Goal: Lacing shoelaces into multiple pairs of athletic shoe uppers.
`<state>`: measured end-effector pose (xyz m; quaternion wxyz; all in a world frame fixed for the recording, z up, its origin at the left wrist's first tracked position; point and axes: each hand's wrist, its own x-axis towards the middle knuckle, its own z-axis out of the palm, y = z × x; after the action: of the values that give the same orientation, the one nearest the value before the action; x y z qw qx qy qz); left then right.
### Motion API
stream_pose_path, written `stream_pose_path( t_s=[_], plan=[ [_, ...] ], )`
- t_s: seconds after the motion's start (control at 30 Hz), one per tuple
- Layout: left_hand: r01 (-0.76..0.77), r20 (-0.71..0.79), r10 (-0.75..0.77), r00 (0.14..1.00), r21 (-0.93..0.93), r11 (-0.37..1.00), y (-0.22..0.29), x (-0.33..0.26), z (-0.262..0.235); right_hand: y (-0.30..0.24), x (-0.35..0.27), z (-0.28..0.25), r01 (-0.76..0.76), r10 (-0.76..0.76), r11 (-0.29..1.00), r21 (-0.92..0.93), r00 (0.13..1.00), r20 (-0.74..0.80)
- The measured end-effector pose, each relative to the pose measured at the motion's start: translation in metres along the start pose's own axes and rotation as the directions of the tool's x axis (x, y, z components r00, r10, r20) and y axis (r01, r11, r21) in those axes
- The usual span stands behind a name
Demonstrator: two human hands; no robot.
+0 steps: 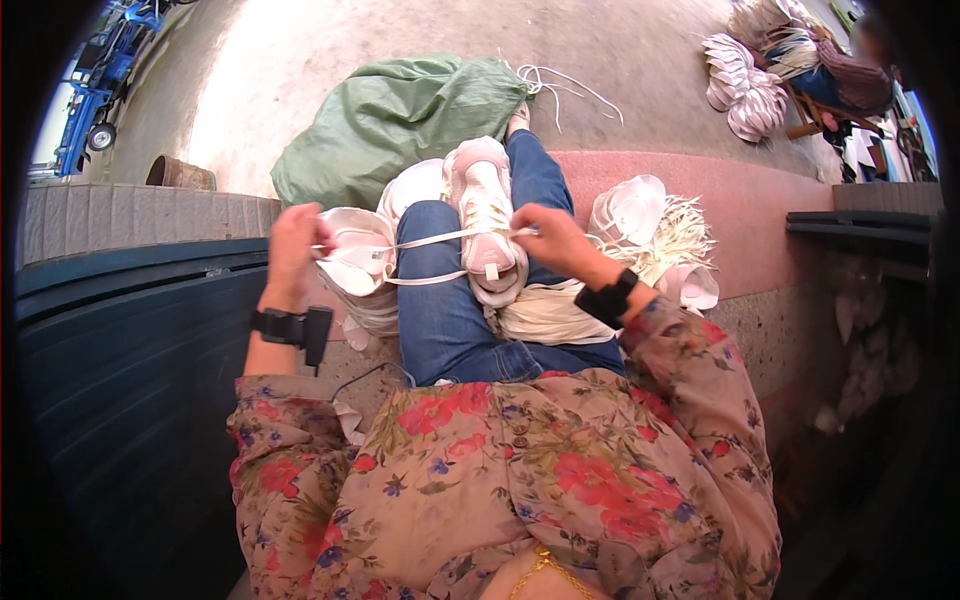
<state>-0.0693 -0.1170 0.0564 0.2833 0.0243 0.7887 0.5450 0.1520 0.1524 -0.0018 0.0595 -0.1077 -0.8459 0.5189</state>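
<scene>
A white and pale pink sneaker (484, 215) lies sole-down between my knees, on my blue jeans (445, 310). A flat white shoelace (430, 240) runs taut across it from one hand to the other. My left hand (292, 245) grips the lace's left end, in front of a white shoe upper (355, 262). My right hand (553, 238) pinches the lace's right end beside the sneaker's tongue. Both wrists carry black straps.
A stuffed green sack (395, 120) lies ahead on the concrete floor. Piles of white shoe uppers (640, 225) sit at my right, with loose laces beside them. A dark blue panel (120, 330) fills the left. Another person (850, 75) sits far right among more uppers.
</scene>
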Motion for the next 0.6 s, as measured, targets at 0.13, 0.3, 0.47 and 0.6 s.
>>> stream_pose_path(
  t_s=[0.13, 0.3, 0.47, 0.6],
  plan=[
    [0.125, 0.219, -0.103, 0.97, -0.09, 0.988, 0.009, -0.016, 0.047, 0.0, 0.007, 0.018, 0.03, -0.033, 0.975, -0.222, 0.999, -0.008],
    [0.0, 0.222, -0.043, 0.974, 0.191, 0.982, -0.013, -0.02, 0.077, 0.003, 0.015, 0.023, 0.271, -0.249, 0.894, -0.356, 0.962, 0.108],
    [-0.169, 0.373, 0.056, 0.926, 0.279, 0.945, -0.026, -0.029, 0.099, 0.01, 0.021, 0.023, 0.295, -0.23, 0.849, -0.438, 0.953, 0.196],
    [0.145, 0.407, -0.18, 0.895, 0.117, 0.983, -0.016, -0.038, 0.113, 0.012, 0.028, 0.01, 0.221, -0.137, 0.925, -0.308, 0.953, 0.272]
  ],
)
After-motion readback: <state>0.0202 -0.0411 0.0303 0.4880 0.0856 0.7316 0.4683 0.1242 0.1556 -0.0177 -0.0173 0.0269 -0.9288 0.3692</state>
